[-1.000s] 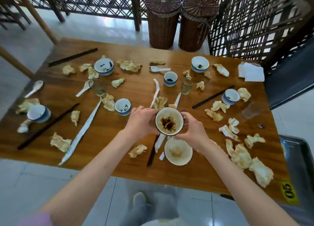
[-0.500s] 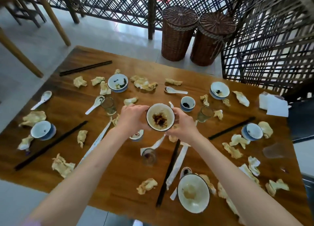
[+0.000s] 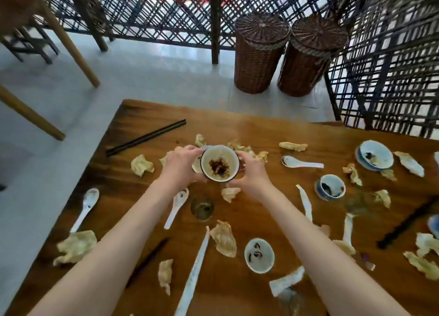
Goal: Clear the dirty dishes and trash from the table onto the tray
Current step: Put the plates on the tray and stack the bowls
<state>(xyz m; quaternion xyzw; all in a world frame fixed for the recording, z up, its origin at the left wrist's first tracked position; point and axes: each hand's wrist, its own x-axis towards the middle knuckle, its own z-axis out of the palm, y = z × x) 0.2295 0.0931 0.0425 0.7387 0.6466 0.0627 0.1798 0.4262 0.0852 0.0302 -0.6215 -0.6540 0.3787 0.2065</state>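
From the head camera, I see both my hands up over the brown wooden table [image 3: 297, 135]. My left hand [image 3: 183, 164] and my right hand [image 3: 250, 170] hold one round white bowl with a dark rim and brown leftovers [image 3: 220, 163] between them. The fingers of each hand curl round the sides of the bowl, one hand on each side. The bowl is up in the air above the far left part of the table, and it sits level.

I cannot see the tray in this view, so I think the bowl has not reached it yet.

A lot is left to do, I think. A small white bowl with dark bits [image 3: 259, 255] sits near me. A blue and white bowl [image 3: 374, 155] and a small blue cup [image 3: 330, 187] sit on the right. A small clear glass [image 3: 202, 208] stands just below my hands. A white soup spoon [image 3: 301, 162] lies to the right of the bowl I hold. Black chopsticks [image 3: 146, 137] lie at the far left edge. Crumpled yellow napkins [image 3: 142, 165] are all over the table.
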